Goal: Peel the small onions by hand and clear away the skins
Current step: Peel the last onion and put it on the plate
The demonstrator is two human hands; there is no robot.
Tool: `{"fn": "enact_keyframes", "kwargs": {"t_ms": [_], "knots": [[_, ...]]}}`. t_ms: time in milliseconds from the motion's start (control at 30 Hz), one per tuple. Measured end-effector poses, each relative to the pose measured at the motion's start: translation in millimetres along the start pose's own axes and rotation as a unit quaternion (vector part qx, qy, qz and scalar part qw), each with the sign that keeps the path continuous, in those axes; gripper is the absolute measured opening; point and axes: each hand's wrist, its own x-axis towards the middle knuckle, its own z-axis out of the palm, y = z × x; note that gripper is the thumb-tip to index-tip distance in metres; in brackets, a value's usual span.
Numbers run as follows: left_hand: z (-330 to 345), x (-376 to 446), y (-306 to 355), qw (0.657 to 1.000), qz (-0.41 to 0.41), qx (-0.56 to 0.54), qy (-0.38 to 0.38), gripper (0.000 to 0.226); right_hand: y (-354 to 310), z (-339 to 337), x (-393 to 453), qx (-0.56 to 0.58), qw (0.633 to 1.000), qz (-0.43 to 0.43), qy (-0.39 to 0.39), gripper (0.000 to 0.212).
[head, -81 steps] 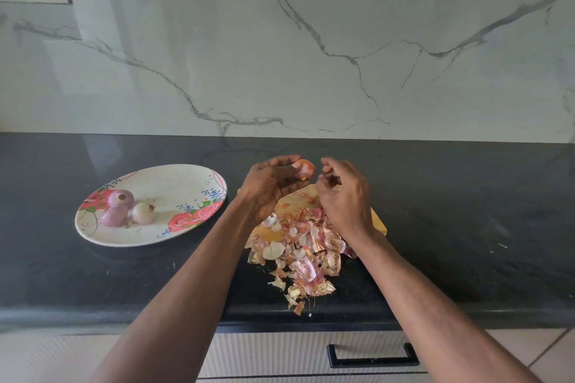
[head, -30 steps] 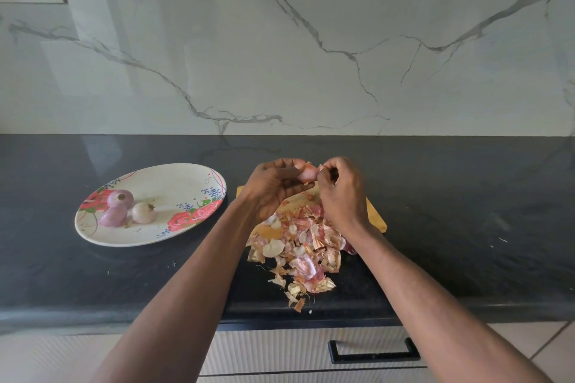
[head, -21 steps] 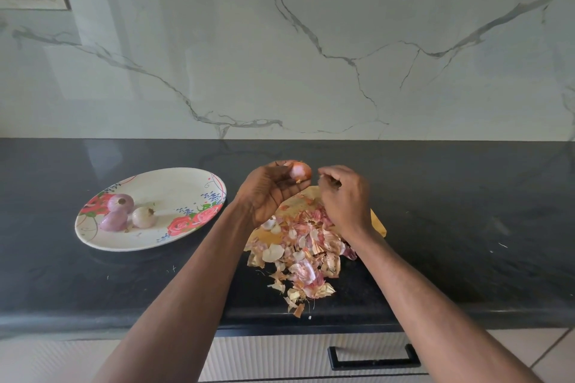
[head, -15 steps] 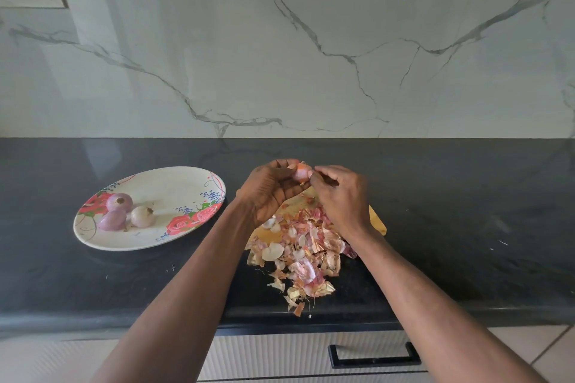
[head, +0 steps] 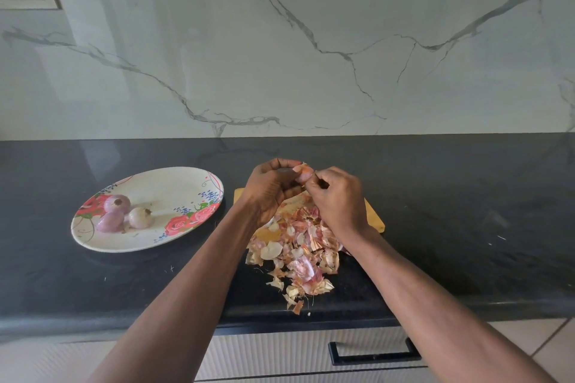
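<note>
My left fingers (head: 281, 169) grip a small pinkish onion (head: 302, 173) — right fingers (head: 314, 183) pinch its papery skin, above the bench's front edge.

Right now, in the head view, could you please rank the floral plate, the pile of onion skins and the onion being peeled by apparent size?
1. floral plate
2. pile of onion skins
3. onion being peeled, mostly hidden between the hands

Four onions (head: 129, 214), one plate (head: 174, 183)
</note>
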Motion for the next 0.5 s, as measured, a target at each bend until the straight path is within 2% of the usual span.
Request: {"fn": "enact_keyframes", "kwargs": {"t_ms": [100,167,333,433,500], "knots": [[-2,2,-3,1.0,-0.002,0.011,0.003,0.007,4,1,0,-0.026,1.0,0.0,-0.004,0.038],[-2,3,-4,1.0,-0.013,0.009,-0.001,0.008,5,0,0,-0.029,1.0,0.008,-0.007,0.032],[-1,1,0,0.997,-0.041,-0.059,-0.024,0.016,-4,-4,3,0.048,0.994,0.102,0.012,0.026],[-2,2,3,0.995,-0.041,-0.092,-0.027,0.019,-6,-6,4,0.08,0.992,0.097,0.0,0.009],[-4,3,3,0.996,-0.033,-0.084,-0.023,0.02,-6,-7,5,0.077,0.994,0.075,-0.004,0.019]]}}
